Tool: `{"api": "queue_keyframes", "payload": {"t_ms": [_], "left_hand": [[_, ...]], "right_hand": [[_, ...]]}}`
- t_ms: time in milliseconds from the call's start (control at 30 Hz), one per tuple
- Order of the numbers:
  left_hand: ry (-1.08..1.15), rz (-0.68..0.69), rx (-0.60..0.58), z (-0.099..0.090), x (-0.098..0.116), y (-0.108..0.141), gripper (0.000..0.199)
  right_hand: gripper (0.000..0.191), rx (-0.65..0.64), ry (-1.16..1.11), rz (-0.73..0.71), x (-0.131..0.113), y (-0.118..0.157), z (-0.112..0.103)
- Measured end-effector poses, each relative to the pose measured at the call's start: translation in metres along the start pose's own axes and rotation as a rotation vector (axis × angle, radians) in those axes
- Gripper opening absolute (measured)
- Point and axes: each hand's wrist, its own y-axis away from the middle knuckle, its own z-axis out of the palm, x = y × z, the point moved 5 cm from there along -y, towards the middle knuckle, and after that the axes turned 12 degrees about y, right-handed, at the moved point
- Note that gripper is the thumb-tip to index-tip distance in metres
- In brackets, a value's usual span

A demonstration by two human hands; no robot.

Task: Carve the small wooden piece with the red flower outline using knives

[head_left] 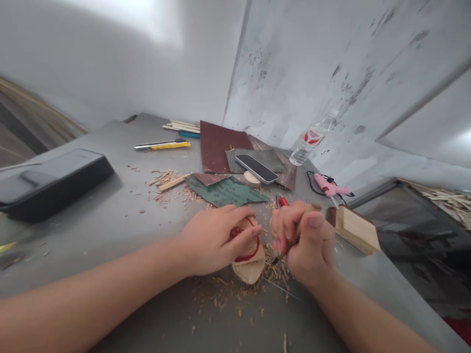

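A pale piece of wood (250,271) with a red curved line and red marks lies on the grey table among wood shavings. My left hand (221,238) holds it from the left, fingers bent over its upper part. Just right of the wood, my right hand (303,240) is closed round a thin tool, mostly hidden by the fingers. The tool's dark tip (276,260) points down and left beside the wood, apart from it. Behind the right hand a red object (282,201) lies partly hidden.
Behind the hands are green sandpaper (226,191), brown sandpaper (220,147), a phone (256,168) and a yellow cutter (170,145). A bottle (311,142), pink glue gun (331,186) and wooden block (355,229) stand or lie right. At left sits a black case (55,184).
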Motion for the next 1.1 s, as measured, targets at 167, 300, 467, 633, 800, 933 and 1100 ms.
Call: {"api": "queue_keyframes", "payload": {"t_ms": [167,300,467,633,800,933,1100], "left_hand": [[0.030,0.055,-0.018,0.001,0.002,0.004,0.060],[0.032,0.066,-0.034,0.001,0.004,0.005,0.059],[0.082,0.106,-0.005,0.000,0.006,0.005,0.056],[0.237,0.242,0.021,-0.001,0.009,0.005,0.040],[0.309,0.296,-0.006,-0.002,0.012,0.005,0.034],[0.328,0.295,-0.002,-0.003,0.011,0.005,0.035],[0.354,0.324,0.007,-0.001,0.008,0.006,0.041]], "right_hand": [[0.048,-0.075,0.039,0.020,0.005,0.002,-0.003],[0.045,-0.130,0.061,0.001,0.004,0.003,-0.003],[0.046,-0.198,0.177,0.023,-0.002,0.000,-0.001],[0.045,-0.279,0.232,0.133,-0.001,-0.002,0.003],[0.037,-0.403,0.208,0.150,0.002,0.000,0.007],[0.023,-0.435,0.224,0.114,-0.001,-0.002,0.005],[0.008,-0.440,0.278,0.011,-0.011,-0.005,0.007]]}}
